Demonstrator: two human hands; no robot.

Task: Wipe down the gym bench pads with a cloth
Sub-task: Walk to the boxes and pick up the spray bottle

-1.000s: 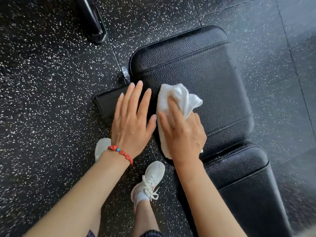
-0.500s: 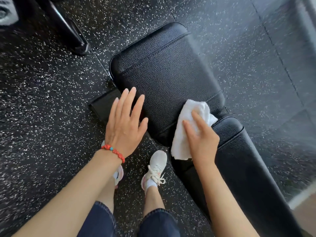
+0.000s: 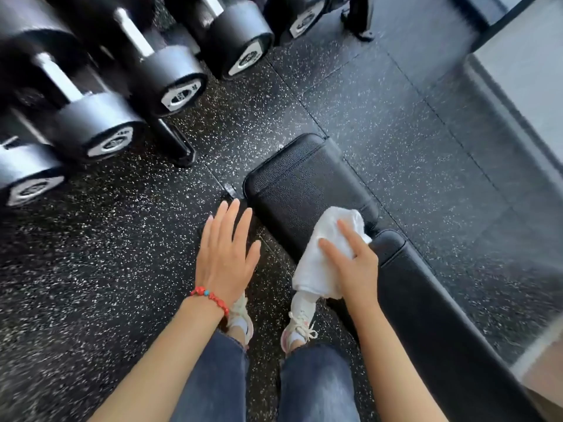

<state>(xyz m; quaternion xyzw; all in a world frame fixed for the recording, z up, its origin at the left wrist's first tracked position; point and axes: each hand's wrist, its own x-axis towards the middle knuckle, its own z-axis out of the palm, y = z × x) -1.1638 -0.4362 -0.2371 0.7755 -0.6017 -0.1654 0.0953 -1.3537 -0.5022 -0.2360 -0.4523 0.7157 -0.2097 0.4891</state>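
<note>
While standing beside a black gym bench, presses a white cloth (image 3: 327,254) onto the seat pad (image 3: 301,190) with the right hand (image 3: 355,263), fingers curled over the fabric near the gap before the back pad (image 3: 432,303). Left hand (image 3: 227,248), fingers straight and spread, hovers over speckled floor (image 3: 91,269). Dumbbells (image 3: 100,126) racked behind.

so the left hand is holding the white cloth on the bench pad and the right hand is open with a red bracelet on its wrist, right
Not quite: the hands are swapped. In the head view the right hand holds the white cloth on the bench pad, and the left hand is open, fingers straight, with the red bracelet on its wrist.
</note>
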